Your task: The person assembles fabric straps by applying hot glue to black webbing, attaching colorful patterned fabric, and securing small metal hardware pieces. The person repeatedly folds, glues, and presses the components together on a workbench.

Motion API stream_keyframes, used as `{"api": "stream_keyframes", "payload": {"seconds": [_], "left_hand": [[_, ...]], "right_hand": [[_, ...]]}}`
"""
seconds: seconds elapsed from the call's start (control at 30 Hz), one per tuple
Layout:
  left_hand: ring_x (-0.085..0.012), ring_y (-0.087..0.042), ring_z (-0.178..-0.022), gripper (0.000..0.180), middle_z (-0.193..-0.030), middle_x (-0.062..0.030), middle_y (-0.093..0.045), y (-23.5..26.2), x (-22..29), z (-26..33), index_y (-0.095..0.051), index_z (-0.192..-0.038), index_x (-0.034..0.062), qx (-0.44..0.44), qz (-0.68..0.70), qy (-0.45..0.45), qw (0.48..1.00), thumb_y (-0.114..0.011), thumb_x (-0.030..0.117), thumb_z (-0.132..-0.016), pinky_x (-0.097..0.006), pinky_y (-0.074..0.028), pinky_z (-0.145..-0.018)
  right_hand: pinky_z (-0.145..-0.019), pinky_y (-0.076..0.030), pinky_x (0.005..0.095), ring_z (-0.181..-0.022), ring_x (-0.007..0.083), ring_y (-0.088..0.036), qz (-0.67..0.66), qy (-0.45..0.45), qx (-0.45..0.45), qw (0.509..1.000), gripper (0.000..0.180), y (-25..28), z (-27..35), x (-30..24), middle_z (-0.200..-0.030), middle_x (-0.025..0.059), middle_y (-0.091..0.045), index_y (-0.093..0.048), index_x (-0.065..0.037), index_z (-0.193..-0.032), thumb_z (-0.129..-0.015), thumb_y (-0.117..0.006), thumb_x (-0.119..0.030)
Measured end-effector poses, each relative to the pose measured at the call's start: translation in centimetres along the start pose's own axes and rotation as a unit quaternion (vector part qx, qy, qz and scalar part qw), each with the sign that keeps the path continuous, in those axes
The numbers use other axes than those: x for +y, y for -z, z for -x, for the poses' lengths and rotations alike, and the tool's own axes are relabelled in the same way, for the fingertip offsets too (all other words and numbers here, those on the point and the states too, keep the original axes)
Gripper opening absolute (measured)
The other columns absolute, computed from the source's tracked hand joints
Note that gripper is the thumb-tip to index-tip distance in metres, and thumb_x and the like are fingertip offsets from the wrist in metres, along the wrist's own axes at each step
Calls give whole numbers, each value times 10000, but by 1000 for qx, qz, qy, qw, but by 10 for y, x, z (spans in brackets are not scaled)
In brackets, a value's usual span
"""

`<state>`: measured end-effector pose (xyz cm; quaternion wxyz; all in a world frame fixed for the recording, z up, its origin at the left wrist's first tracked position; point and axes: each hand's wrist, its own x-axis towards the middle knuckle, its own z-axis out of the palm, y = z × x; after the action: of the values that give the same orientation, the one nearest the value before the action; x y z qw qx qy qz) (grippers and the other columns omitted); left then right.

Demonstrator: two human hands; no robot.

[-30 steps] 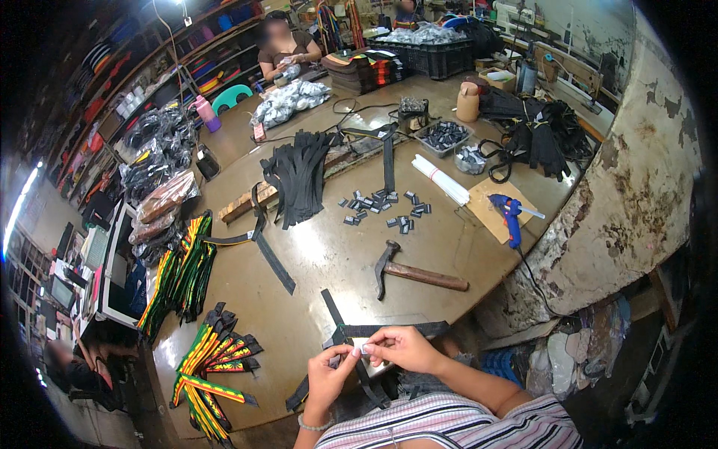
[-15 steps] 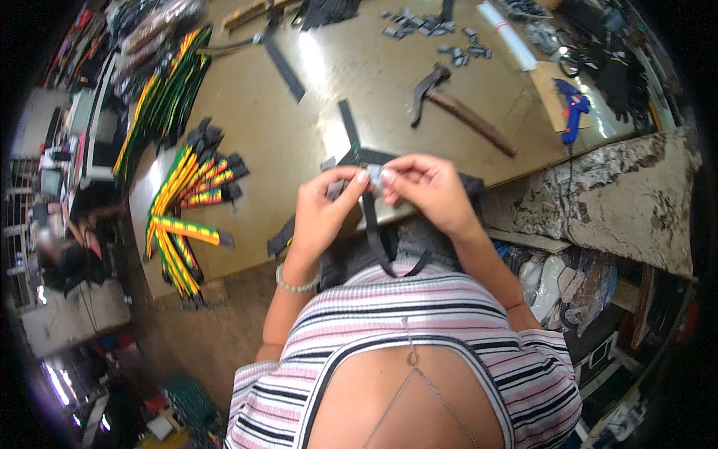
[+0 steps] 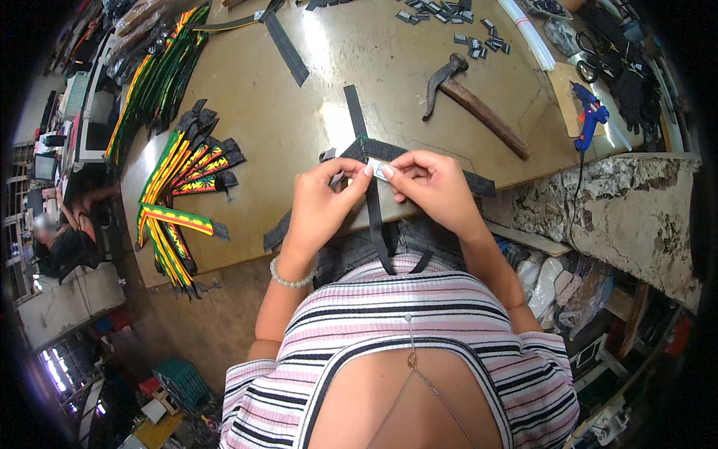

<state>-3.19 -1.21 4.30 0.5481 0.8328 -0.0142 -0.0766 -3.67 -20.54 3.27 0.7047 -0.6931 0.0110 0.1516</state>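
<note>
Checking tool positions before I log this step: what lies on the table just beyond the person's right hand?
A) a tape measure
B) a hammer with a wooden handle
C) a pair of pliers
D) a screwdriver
B: a hammer with a dark head and brown wooden handle lies on the table beyond the right hand, which pinches a small white tag with the left hand.

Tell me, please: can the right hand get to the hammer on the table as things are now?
Probably yes. The hammer lies on bare table just beyond the right hand, with nothing between them. But that hand pinches a small white tag on the black strap together with the left hand, so it must let go first.
</note>
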Motion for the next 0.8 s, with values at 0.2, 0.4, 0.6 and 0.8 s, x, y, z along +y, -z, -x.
{"api": "stream_keyframes", "payload": {"seconds": [0.2,0.4,0.6,0.8], "left_hand": [[-198,-661,-604,219,-694,-172,-686,-3,3,-25,-715,-826,-54,27,-131,-29,991,-735,164,-818,-319,-524,-617],[-161,-607,-568,255,-644,-131,-655,-3,-7,-39,-683,-771,-47,18,-109,9,994,-760,194,-799,-323,-501,-576],[-85,-475,-565,343,-604,-56,-560,3,-15,-39,-535,-762,24,39,-71,29,996,-800,237,-803,-296,-434,-523],[-74,-436,-644,367,-669,2,-505,1,-13,-39,-483,-753,50,54,-96,25,994,-799,218,-833,-253,-385,-559]], "right_hand": [[-593,-520,332,-614,208,-668,246,41,11,968,241,3,-31,-14,-666,152,-669,-686,36,-814,-843,-737,-197],[-588,-517,360,-585,258,-665,283,-1,-42,958,249,8,-58,-11,-638,164,-661,-678,23,-762,-805,-745,-213],[-541,-504,332,-493,202,-635,258,-41,-64,963,238,11,-62,-11,-566,118,-639,-673,4,-731,-807,-741,-211],[-526,-498,318,-478,169,-624,248,-50,-67,965,230,10,-63,-12,-543,96,-635,-668,-10,-716,-811,-738,-208]]}}
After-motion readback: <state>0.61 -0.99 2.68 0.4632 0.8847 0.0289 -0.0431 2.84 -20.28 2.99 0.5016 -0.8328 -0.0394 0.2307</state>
